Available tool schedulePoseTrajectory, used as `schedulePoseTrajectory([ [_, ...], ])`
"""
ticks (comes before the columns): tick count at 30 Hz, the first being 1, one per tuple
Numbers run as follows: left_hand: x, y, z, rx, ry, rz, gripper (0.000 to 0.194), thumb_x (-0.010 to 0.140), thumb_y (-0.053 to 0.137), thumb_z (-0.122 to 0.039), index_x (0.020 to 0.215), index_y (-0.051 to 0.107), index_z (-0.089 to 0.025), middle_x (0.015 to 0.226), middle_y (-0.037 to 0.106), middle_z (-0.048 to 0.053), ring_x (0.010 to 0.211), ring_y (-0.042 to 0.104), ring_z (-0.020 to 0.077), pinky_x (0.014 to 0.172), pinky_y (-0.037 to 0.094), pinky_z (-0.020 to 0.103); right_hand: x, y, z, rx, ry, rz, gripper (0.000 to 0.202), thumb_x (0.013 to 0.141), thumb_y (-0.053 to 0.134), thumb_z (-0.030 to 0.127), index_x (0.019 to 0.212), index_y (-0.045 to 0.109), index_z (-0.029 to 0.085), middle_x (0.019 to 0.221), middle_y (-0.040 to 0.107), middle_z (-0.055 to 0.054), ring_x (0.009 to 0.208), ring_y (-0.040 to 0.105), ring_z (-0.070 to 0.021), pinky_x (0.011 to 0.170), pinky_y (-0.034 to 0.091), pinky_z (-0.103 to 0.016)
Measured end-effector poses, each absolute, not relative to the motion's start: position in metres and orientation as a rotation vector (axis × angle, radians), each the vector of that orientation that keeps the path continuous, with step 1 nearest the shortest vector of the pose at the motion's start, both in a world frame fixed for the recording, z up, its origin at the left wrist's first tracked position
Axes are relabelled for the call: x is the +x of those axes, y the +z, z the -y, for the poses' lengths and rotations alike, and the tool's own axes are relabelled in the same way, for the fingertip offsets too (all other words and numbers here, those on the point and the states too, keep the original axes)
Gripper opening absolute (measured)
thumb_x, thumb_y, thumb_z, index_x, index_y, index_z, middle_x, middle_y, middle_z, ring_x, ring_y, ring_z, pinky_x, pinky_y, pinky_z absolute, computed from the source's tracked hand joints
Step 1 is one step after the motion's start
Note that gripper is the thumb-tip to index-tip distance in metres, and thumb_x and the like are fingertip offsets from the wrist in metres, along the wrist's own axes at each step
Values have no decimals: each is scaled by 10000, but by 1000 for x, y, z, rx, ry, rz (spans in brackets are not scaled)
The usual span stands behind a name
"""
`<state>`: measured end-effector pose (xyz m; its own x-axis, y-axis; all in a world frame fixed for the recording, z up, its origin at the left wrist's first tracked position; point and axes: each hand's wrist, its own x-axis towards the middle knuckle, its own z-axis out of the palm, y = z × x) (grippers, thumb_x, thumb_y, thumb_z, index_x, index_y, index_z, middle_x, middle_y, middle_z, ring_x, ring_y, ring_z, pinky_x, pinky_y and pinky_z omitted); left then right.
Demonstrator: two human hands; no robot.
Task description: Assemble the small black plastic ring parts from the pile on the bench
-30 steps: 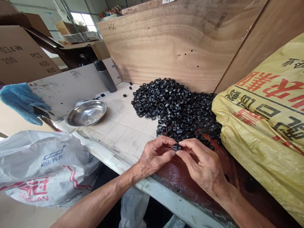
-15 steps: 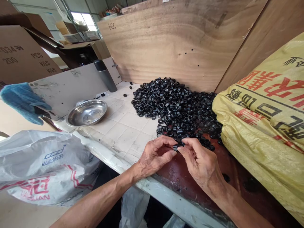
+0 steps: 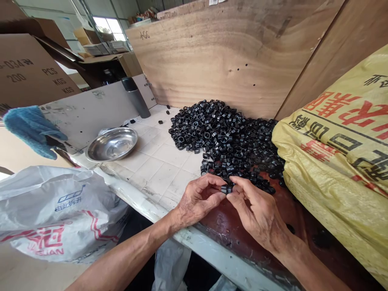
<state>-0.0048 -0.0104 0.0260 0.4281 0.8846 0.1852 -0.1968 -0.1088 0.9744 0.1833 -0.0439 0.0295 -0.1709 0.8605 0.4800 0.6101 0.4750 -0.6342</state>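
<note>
Between my fingertips, over the near edge of the pile, is a small black ring-like plastic part [image 3: 226,188]. My left hand [image 3: 198,200] pinches its left side between thumb and forefinger. The thumb and forefinger of my right hand [image 3: 257,210] grip it from the right; whether it is one part or two pressed together I cannot tell. Just beyond my hands, a large heap of similar black rings [image 3: 212,129] spreads over the tiled worktop [image 3: 151,167] and a dark red sheet [image 3: 221,226].
A steel bowl [image 3: 112,144] sits at the left, with a dark flask [image 3: 136,97] behind it. A blue glove [image 3: 30,129] hangs over the side board. Yellow sack [image 3: 336,153] on the right, white bag [image 3: 60,214] on the left. A wooden board [image 3: 227,52] closes the back.
My right fingers have shifted slightly on the black part, and more of it shows between my hands. My left hand stays nearly still.
</note>
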Motion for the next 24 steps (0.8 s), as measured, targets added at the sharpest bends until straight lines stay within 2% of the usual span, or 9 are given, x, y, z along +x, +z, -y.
schedulePoseTrajectory([
  [2,-4,28,10,1360,1058,-676,183,888,705,-234,1056,677,-167,1036,638,68,927,640,167,858,535,291,183,31,44,-1195,395,1893,291,994,562,267,1266,571,164,919,704,-49,761,671,-160,738,524,-255],
  [4,-5,30,10,1384,1053,-683,171,893,700,-237,1043,685,-158,1036,641,77,942,637,177,876,532,307,183,31,45,-1203,371,1899,120,1006,535,244,1039,639,194,771,667,-12,649,626,-141,663,494,-251],
  [6,-6,32,10,1425,1037,-706,168,900,690,-241,1039,693,-147,1041,643,90,959,631,191,886,527,322,184,30,46,-1238,361,1888,259,1025,498,251,789,597,215,624,577,22,541,542,-120,588,442,-252],
  [12,-9,34,10,1435,1042,-734,191,898,692,-251,1060,686,-150,1036,648,86,943,624,183,858,515,306,185,31,48,-1261,430,1924,312,960,616,322,683,518,217,576,491,41,513,461,-109,535,395,-254],
  [15,-9,32,10,1440,1028,-744,191,899,691,-247,1063,686,-149,1043,652,89,945,635,188,860,517,313,184,34,47,-1219,429,1894,114,941,634,295,894,624,191,707,597,12,601,550,-121,599,458,-242],
  [17,-9,31,9,1462,1014,-737,176,904,685,-245,1048,691,-144,1043,660,95,958,641,197,880,519,329,184,36,46,-1192,437,1879,128,955,611,267,1052,632,185,833,671,-13,700,621,-131,694,497,-239],
  [18,-9,31,9,1477,1009,-728,174,905,683,-246,1044,695,-141,1043,663,98,963,642,202,888,520,335,184,37,46,-1202,425,1876,89,976,578,258,987,638,193,797,667,-5,677,616,-125,689,492,-236],
  [20,-8,31,9,1488,1000,-724,177,903,686,-248,1042,699,-137,1034,666,99,965,643,204,891,521,337,184,37,45,-1262,414,1861,234,1012,523,267,798,598,208,656,605,24,564,558,-109,617,463,-233],
  [24,-8,32,10,1406,990,-743,195,897,698,-264,1052,691,-145,1011,664,79,925,657,186,863,526,312,184,36,44,-1247,420,1880,133,992,566,303,966,635,192,773,666,-4,656,613,-133,672,483,-245],
])
